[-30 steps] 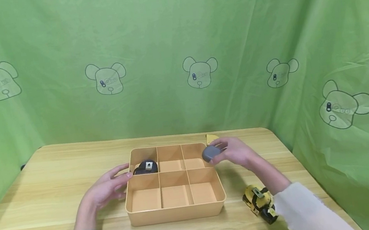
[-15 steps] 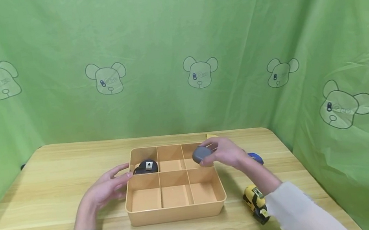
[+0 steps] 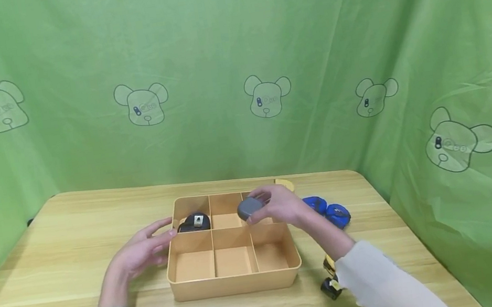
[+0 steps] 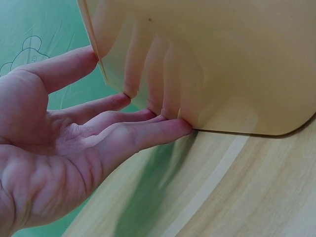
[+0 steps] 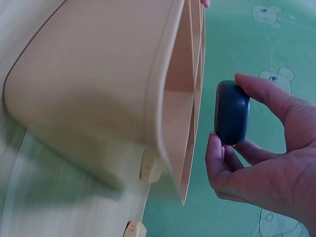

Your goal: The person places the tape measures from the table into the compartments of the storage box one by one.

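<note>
A tan divided box stands on the table. In its back-left compartment lies a black rounded thing with a silver tab, probably a tape measure. My left hand touches the box's left side with extended fingers, thumb near the rim; the left wrist view shows the fingertips against the wall. My right hand pinches a dark grey rounded case, like an earbud case, above the back row of compartments. In the right wrist view the case sits between thumb and fingertips, apart from the box.
Two blue bundles lie right of the box. A yellow thing sits behind its back-right corner. Another yellow and black thing is mostly hidden by the right sleeve. Green curtains border the table at back and sides.
My right hand has carried the grey case leftward, from the box's right rim to over the back row. The blue bundles have come into view. My left hand has stayed put.
</note>
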Demonstrator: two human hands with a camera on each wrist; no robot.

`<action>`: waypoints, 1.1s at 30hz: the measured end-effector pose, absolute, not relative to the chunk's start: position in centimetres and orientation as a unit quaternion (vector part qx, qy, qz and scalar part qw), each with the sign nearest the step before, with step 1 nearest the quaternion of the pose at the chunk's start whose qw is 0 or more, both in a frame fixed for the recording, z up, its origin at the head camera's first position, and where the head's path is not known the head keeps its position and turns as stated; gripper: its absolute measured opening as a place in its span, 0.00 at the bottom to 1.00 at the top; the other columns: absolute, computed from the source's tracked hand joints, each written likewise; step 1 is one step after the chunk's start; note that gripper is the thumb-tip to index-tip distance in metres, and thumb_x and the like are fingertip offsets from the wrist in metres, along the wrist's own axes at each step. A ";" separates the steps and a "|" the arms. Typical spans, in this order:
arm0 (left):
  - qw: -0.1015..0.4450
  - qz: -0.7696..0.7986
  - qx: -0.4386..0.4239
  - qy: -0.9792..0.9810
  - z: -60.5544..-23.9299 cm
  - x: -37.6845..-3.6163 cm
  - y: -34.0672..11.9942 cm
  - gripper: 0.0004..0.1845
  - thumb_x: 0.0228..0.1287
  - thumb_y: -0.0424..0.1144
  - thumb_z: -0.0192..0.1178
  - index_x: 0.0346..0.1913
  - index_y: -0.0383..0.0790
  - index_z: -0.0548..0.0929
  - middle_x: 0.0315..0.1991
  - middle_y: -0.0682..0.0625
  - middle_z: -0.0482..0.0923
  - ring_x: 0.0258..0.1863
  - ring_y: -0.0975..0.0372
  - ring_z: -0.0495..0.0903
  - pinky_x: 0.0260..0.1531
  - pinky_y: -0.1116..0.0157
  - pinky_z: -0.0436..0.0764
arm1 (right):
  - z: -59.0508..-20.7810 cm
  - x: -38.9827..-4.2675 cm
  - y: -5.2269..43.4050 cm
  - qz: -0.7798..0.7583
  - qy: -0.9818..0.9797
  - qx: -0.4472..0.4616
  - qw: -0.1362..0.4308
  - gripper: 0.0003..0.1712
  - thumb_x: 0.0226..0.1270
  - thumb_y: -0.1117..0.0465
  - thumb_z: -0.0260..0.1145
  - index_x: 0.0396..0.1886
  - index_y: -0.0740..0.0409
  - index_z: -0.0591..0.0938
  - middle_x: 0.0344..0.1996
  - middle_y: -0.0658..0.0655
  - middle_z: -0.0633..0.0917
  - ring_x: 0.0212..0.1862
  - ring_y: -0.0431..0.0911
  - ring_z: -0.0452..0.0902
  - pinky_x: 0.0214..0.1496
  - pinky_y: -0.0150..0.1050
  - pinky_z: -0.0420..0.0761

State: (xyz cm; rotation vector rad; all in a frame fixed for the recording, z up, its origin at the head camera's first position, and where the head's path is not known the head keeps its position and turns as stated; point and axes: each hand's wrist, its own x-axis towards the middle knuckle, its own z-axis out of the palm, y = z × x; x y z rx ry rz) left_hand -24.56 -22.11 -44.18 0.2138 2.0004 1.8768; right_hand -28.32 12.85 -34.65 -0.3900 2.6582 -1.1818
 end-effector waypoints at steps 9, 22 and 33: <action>0.193 0.667 0.077 0.715 -43.9 -24.6 -22.1 0.42 0.76 0.48 0.56 0.82 0.40 0.46 0.76 0.30 0.58 0.76 0.36 0.57 0.70 0.42 0.71 | -34.8 -28.0 10.9 -0.392 0.902 -0.149 0.103 0.40 0.42 0.55 0.84 0.60 0.55 0.82 0.51 0.57 0.86 0.51 0.50 0.81 0.49 0.39 0.82; 0.194 0.664 0.080 0.718 -44.2 -24.6 -22.1 0.42 0.76 0.49 0.56 0.82 0.40 0.46 0.77 0.29 0.56 0.77 0.36 0.55 0.69 0.40 0.71 | -34.9 -27.0 7.8 -0.415 0.885 -0.168 0.127 0.36 0.44 0.60 0.83 0.58 0.54 0.83 0.48 0.56 0.86 0.47 0.49 0.81 0.48 0.38 0.83; 0.194 0.673 0.079 0.709 -44.3 -24.6 -22.4 0.42 0.76 0.48 0.56 0.82 0.40 0.46 0.76 0.30 0.58 0.76 0.36 0.57 0.68 0.41 0.74 | -35.5 -25.9 5.4 -0.445 0.861 -0.200 0.141 0.36 0.41 0.62 0.84 0.55 0.57 0.84 0.45 0.57 0.86 0.45 0.48 0.80 0.44 0.35 0.83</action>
